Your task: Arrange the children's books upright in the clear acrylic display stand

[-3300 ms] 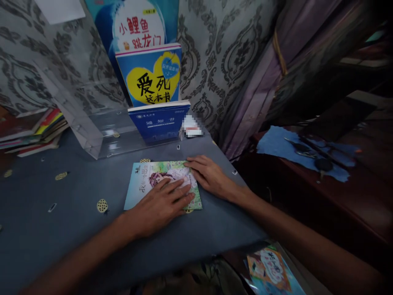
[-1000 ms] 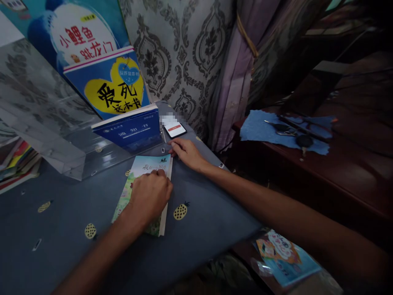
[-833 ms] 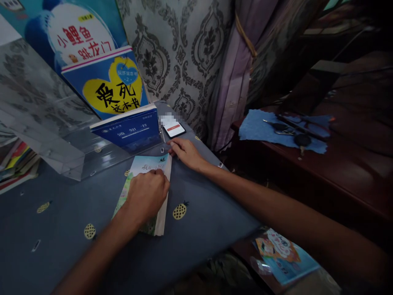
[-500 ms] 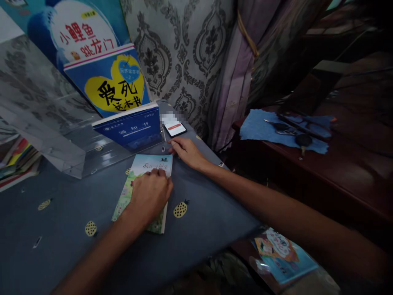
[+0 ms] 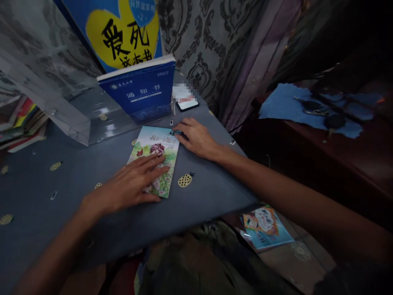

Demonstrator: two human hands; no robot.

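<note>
The left hand [image 5: 139, 176] lay spread over the near half of the booklet [image 5: 169, 153], which could have skidded under uneven pressure; beyond, the right hand [image 5: 196, 137] met its top corner, whether pinching I couldn't tell. Half a second earlier, the left fingers were curled.

grey-blue table [image 5: 211, 188] was dotted with printed pineapples [image 5: 185, 180] | book [image 5: 159, 146] was laid flat on it | clear stand [image 5: 80, 132] was set behind the book | phone [image 5: 188, 105] was placed just beside the stand | pile of books [image 5: 23, 123] was stacked at far left
</note>
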